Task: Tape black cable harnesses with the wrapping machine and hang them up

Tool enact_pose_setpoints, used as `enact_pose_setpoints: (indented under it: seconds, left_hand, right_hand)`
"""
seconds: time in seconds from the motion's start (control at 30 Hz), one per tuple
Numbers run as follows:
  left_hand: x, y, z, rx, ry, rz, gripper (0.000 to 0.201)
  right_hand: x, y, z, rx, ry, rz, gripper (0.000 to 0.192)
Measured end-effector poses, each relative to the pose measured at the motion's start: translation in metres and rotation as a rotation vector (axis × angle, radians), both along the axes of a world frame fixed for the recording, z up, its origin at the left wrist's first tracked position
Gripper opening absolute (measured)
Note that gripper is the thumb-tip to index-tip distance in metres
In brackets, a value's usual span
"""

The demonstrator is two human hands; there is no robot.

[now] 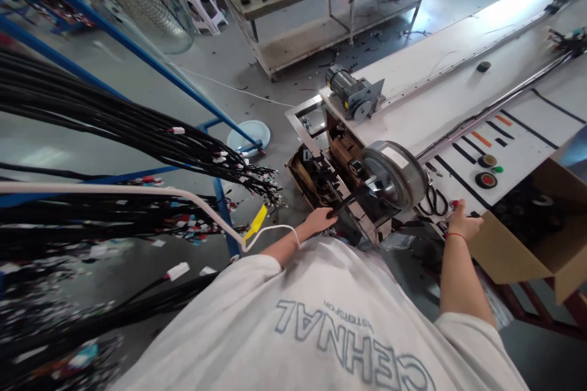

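My left hand (pixel 322 220) is closed around the end of a black strip (pixel 351 198). The strip slants up toward the hub of a large grey metal reel (pixel 395 174) at the bench's near end. My right hand (pixel 464 223) is at the bench's near edge, thumb and fingers apart, close to a small red piece (pixel 454 203). Whether it touches that piece is unclear. Black-handled scissors (pixel 433 200) lie just left of this hand. Two tape rolls, one black with a red core (pixel 486 180) and one with a tan core (pixel 487 160), lie beyond it.
An open cardboard box (pixel 518 250) with dark items stands at right. A motor (pixel 351 91) is mounted on the long white bench (pixel 426 116). Black cable bundles (pixel 137 128) hang from a blue rack (pixel 165 73) at left. A white cord (pixel 183 189) crosses near my left arm.
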State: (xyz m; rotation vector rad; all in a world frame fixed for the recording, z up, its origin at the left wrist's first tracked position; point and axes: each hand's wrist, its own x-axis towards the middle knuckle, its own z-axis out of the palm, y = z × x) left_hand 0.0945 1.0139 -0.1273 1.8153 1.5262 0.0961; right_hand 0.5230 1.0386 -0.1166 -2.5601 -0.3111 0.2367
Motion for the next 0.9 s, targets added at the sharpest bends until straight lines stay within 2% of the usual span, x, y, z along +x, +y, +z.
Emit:
enact_pose_setpoints:
  seconds: [0.13, 0.37, 0.57, 0.8, 0.9]
  left_hand:
    - [-0.010, -0.011, 0.001, 0.023, -0.059, 0.040, 0.026]
    - [-0.011, -0.025, 0.007, 0.049, -0.168, 0.112, 0.030]
    - [-0.009, -0.025, 0.012, 0.043, -0.218, 0.089, 0.034]
    - [-0.004, -0.026, 0.000, 0.029, -0.162, 0.017, 0.035]
    - [-0.002, -0.027, -0.005, -0.003, -0.157, 0.009, 0.036]
  right_hand:
    - [-0.002, -0.001, 0.003, 0.003, 0.012, 0.017, 0.074]
    - [-0.005, -0.002, 0.005, 0.019, 0.001, 0.017, 0.071]
    - [-0.004, -0.001, 0.005, 0.026, 0.003, 0.019, 0.068]
    - [0.001, -0.002, -0.004, 0.057, 0.016, 0.037, 0.055]
    - [0.009, -0.004, -0.009, 0.120, 0.033, 0.060, 0.059]
